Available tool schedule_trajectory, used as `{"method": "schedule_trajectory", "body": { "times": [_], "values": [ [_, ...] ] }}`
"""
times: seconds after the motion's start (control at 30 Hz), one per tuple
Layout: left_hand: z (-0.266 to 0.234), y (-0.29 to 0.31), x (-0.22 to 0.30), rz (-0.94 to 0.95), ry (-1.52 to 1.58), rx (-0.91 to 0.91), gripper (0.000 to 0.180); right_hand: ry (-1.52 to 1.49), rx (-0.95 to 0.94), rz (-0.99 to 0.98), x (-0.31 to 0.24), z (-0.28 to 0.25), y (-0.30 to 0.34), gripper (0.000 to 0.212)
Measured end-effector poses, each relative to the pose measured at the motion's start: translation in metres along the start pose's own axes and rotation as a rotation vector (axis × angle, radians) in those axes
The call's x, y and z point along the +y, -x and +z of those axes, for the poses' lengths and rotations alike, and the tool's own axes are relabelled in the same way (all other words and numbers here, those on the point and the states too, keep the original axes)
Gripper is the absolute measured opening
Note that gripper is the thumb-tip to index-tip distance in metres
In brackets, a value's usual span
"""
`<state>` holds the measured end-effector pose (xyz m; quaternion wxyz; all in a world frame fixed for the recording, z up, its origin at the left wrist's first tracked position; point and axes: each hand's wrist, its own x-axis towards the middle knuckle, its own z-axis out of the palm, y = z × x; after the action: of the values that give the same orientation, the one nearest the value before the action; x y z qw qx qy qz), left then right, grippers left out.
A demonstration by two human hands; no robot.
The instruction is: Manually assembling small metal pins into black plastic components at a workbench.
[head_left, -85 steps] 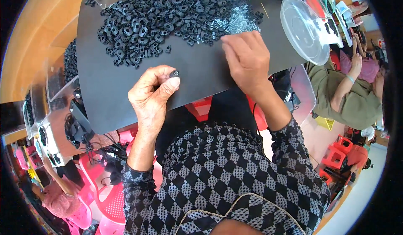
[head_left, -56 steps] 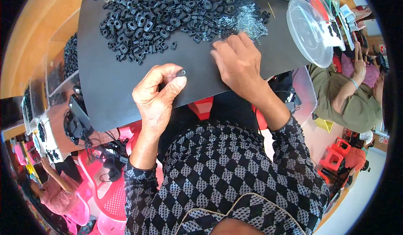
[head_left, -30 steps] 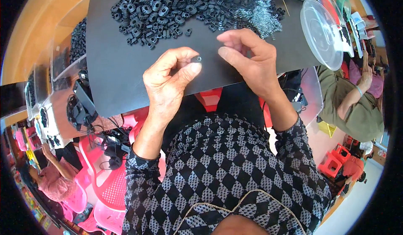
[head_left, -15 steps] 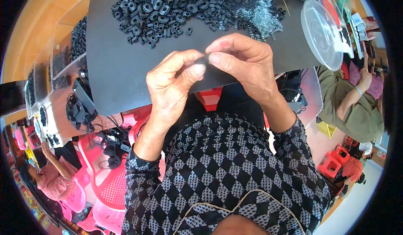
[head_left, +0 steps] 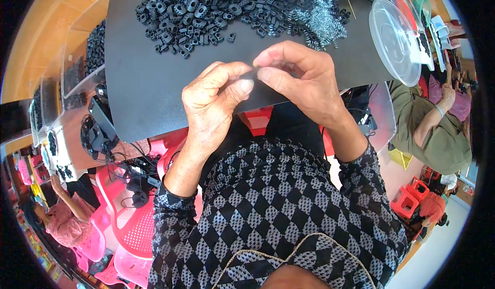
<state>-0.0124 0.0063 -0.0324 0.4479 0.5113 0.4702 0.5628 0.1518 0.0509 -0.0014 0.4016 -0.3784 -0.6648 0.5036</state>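
Note:
Above the near part of the dark tabletop [head_left: 149, 93], my two hands meet at the fingertips. My left hand [head_left: 211, 100] is closed, its thumb and forefinger pinching a small black plastic part [head_left: 251, 75]. From the other side, my right hand [head_left: 304, 80] pinches the right end of that part; its fingertips hide most of the detail there. Beyond my hands lies a large heap of small black plastic cord-lock pieces [head_left: 206, 10], with holes through them. A pile of small metal springs [head_left: 326, 26] adjoins the heap on its right.
A clear round plastic lid [head_left: 394, 44] lies at the table's right edge. One loose black piece [head_left: 231, 37] sits just off the heap. Black cables and devices [head_left: 100, 129] hang at left, above pink chairs [head_left: 134, 227]. A person in olive clothing [head_left: 433, 129] sits at right.
My hands stay nearly in place, the fingertips shifting slightly around the small black part. It now shows a little less clearly between them.

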Motion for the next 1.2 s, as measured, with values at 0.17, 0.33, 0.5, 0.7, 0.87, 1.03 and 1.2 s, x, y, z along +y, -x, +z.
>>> {"method": "schedule_trajectory", "body": {
  "times": [0.17,0.33,0.5,0.7,0.87,1.03,1.2],
  "values": [
    [0.001,-0.001,0.001,0.005,-0.041,-0.008,0.016,0.100,-0.005,-0.002,0.000,-0.002,-0.001,0.010],
    [0.000,-0.004,-0.004,0.050,-0.066,-0.016,0.016,0.220,-0.031,-0.088,0.003,-0.008,-0.006,0.010],
    [0.003,-0.002,-0.008,0.016,-0.048,0.022,0.017,0.207,-0.127,-0.030,0.004,-0.011,-0.010,0.012],
    [0.005,-0.001,-0.007,-0.022,0.030,0.032,0.016,0.143,-0.109,0.014,0.006,-0.010,-0.008,0.011],
    [0.001,0.001,-0.009,0.029,-0.038,0.024,0.015,0.150,-0.085,-0.071,0.011,-0.007,-0.007,0.010],
    [-0.002,0.003,-0.013,0.051,-0.061,0.026,0.014,0.094,-0.123,0.077,0.006,-0.007,-0.007,0.011],
    [-0.003,0.002,-0.016,0.089,-0.085,-0.008,0.015,-0.074,-0.183,0.179,0.014,-0.010,-0.008,0.009]
  ]
}}
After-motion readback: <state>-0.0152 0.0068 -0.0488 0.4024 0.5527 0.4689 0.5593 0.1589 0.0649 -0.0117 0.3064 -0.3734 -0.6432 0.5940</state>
